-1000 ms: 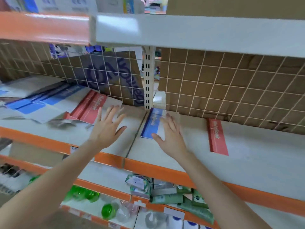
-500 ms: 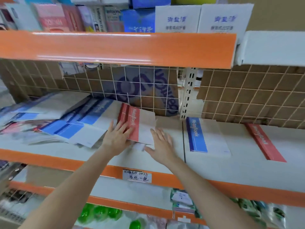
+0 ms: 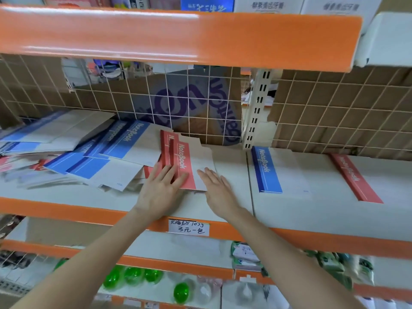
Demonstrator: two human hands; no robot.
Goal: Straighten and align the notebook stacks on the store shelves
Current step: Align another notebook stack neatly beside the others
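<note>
Red notebook stack (image 3: 185, 161) under two flat hands: left hand (image 3: 159, 190), right hand (image 3: 219, 190).

I am looking at a shop aisle: tiered metal shelves with orange front edges (image 3: 178, 36), a wire grid back panel (image 3: 334, 112), a handwritten price label (image 3: 188, 227) on the shelf lip, stacked notebooks (image 3: 124, 148) for sale, boxed goods (image 3: 267, 4) above and green bottles (image 3: 133, 275) below.
</note>
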